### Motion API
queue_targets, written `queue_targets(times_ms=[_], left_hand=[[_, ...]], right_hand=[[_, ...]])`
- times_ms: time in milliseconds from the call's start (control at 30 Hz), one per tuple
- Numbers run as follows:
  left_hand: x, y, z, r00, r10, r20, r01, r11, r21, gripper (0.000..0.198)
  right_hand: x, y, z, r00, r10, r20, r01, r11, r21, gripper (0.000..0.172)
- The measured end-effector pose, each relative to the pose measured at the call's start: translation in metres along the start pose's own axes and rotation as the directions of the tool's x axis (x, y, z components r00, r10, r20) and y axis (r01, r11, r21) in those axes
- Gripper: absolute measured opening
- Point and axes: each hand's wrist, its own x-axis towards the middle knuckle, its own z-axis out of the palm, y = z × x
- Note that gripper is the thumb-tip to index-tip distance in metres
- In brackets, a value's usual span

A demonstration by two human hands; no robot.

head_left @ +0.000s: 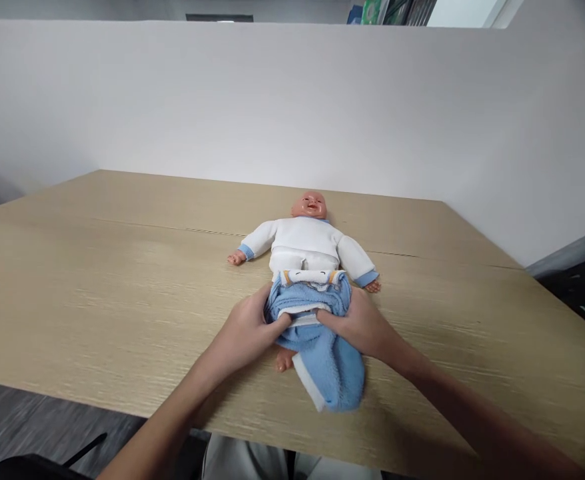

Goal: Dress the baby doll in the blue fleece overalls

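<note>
Blue garment [322, 343] lies bunched over the lower body of the doll [305, 237], middle of table, near side. Long axis runs roughly away from the person, near end skewed right. Folded white band with orange marks and dark curved lines faces the doll's torso; loose tube end points at the person, white cuff slanting along its near-left edge.

Left hand [250, 327] pinches the garment's left side, right hand [367, 323] the right side; 2 thumbs on top at the white inner edge, other fingers mostly hidden. Grip narrow, cloth held in both.

Doll on its back, head at far side, long axis toward the person, arms spread. White top, blue cuffs. 1 bare foot [285, 360] shows beside the garment, near the left hand.

Wood-tone table [122, 300] around, pale wall [272, 100] behind. Green item [371, 11] at top edge, markings too small to read. Grey trousers [247, 460] below table edge, dark grey floor [47, 417] lower left.
</note>
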Motion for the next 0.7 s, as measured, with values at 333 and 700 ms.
queue_targets(times_ms=[333,700], left_hand=[[-0.062,-0.002,0.007,0.994,-0.113,-0.008,0.109,0.972,-0.208,0.045],[-0.069,-0.018,0.020,0.987,-0.155,0.034,0.152,0.986,0.063,0.021]], right_hand=[[-0.026,-0.055,-0.008,0.943,-0.110,0.315,0.112,0.994,0.012,0.011],[-0.037,-0.031,0.018,0.957,-0.068,0.281,0.145,0.955,-0.260,0.025]])
